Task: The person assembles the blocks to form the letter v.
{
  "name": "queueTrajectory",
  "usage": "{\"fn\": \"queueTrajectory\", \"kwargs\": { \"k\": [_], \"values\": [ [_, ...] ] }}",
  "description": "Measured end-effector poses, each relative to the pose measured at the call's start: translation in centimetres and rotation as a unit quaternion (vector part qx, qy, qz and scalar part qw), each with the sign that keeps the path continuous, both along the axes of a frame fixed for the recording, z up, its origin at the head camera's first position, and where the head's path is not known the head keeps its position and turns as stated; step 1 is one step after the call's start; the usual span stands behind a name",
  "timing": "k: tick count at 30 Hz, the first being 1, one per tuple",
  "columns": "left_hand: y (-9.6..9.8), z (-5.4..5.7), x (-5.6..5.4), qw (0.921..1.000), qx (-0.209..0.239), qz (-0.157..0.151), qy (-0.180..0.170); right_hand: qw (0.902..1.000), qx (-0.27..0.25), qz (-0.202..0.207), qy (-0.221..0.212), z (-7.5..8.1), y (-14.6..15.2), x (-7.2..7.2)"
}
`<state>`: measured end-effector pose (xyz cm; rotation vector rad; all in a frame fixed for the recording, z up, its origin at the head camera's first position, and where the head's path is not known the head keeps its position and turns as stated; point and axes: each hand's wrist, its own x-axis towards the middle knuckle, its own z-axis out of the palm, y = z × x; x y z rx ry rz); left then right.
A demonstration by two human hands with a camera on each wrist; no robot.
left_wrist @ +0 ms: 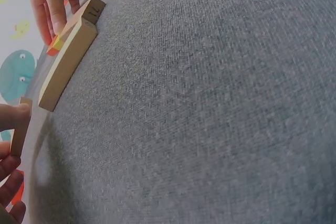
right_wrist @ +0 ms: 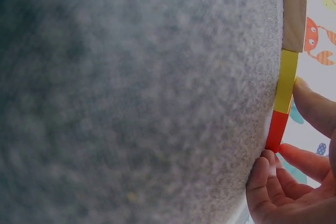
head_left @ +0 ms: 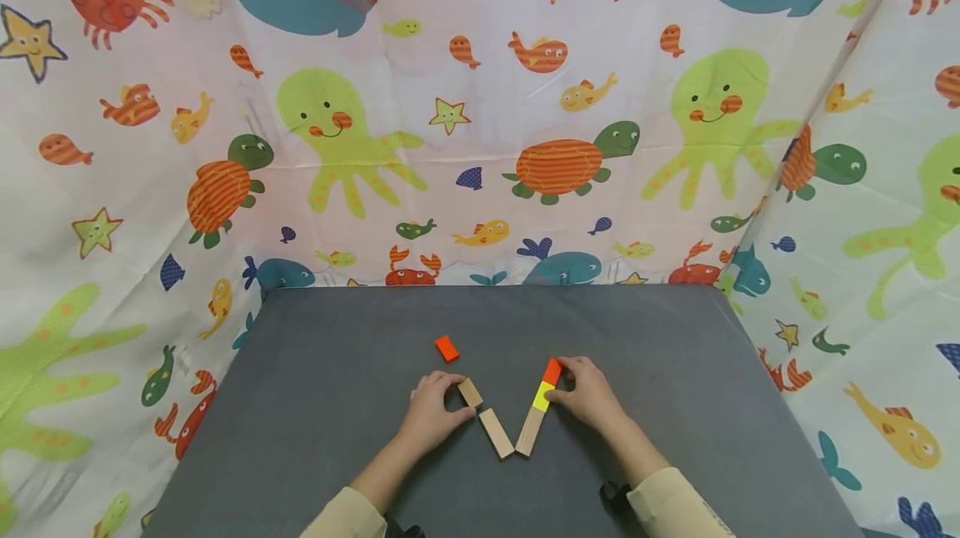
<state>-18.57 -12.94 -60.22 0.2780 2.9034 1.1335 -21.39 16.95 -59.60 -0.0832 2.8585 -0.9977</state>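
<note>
My left hand (head_left: 432, 411) pinches a short plain wooden block (head_left: 470, 392) between thumb and fingers. Just below that block lies a longer plain wooden block (head_left: 496, 433), slanting down to the right. Its lower end meets another plain block (head_left: 529, 431), so the pieces form a V. Up the right arm of the V, a yellow block (head_left: 543, 396) and a red block (head_left: 552, 371) continue end to end. My right hand (head_left: 590, 393) holds these two: the thumb (right_wrist: 314, 104) is on the yellow block's side, and the fingers are at the red block's far end.
A loose orange-red block (head_left: 447, 348) lies beyond my left hand. Grey cloth covers the table (head_left: 337, 355). A curtain with printed sea animals (head_left: 450, 188) hangs behind it and at both sides.
</note>
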Motion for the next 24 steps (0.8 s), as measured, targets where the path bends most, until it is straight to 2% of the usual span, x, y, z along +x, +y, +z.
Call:
{"fn": "queueTrajectory", "kwargs": {
  "k": [8,15,24],
  "values": [
    [0.47,-0.32,-0.11,0.9989,0.032,0.004,-0.034,1.0,0.002,0.004,0.005,0.18,0.01,0.25],
    [0.86,0.01,-0.01,0.999,0.03,0.003,-0.034,1.0,0.002,0.004,0.002,0.46,-0.09,0.39],
    [0.95,-0.22,-0.22,0.9991,0.017,0.0,-0.04,1.0,0.003,-0.001,0.001,0.51,-0.11,0.38]
  ]
}}
